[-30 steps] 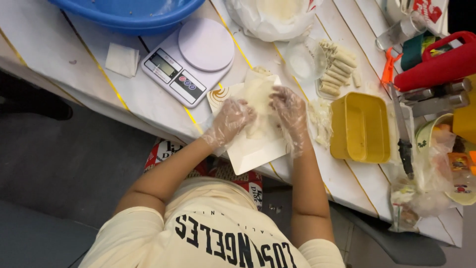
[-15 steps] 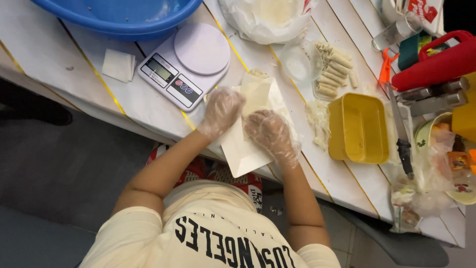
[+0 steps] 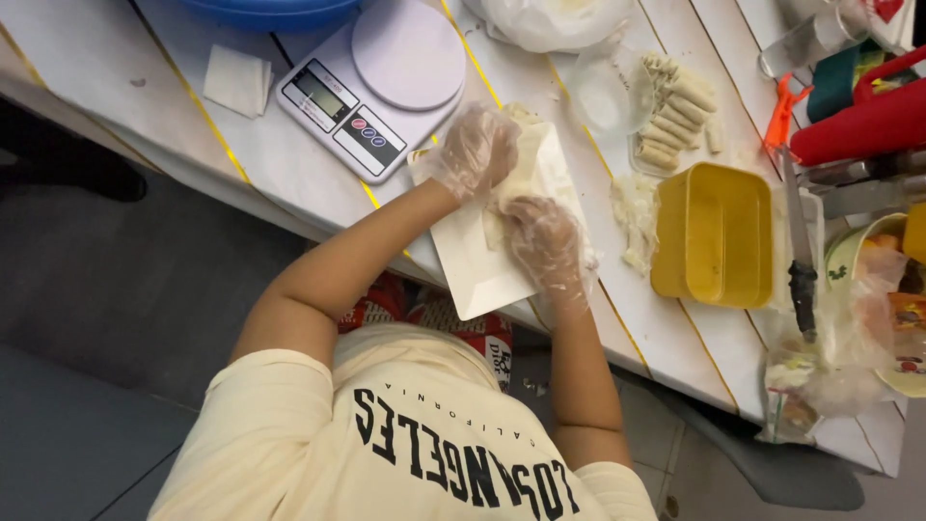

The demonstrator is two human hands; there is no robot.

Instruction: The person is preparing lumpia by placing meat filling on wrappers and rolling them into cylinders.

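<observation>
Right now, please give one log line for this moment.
left hand: on wrapper | right hand: on wrapper | under: white board | scale beside

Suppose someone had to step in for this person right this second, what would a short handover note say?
Left hand, in a clear glove: pressing on the far end of the pale wrapper on the white square plate.
Right hand, gloved too: resting on the wrapper's near end, fingers curled over it.
Done: a batch of finished rolls lies beyond, next to a yellow container that looks empty.
Left: this wrapper is still only partly rolled.
Nearby: kitchen scale, knife.
</observation>
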